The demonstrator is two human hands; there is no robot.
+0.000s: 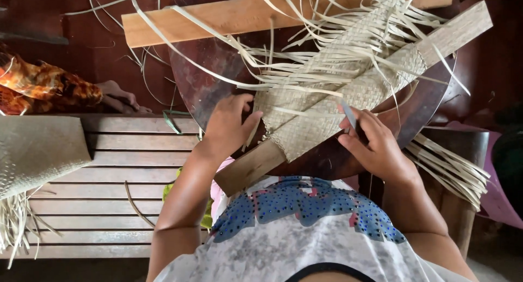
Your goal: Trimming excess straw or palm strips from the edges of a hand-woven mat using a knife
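Observation:
A pale woven mat piece (332, 91) with many loose straw strips (305, 59) is wrapped around a long wooden plank (457, 29) that slants from the lower middle to the upper right. My left hand (231, 124) presses on the lower left edge of the weave, pinching a strip. My right hand (373, 143) rests at the weave's right edge and holds a thin grey blade-like tool (348, 114) between its fingers.
A second plank (218, 15) lies across the top. A round dark wooden table (207, 80) sits under the work. A slatted bench (109, 173) is at left with another woven piece (38, 151). Another person's feet (117, 97) are at left. Straw bundle (452, 167) at right.

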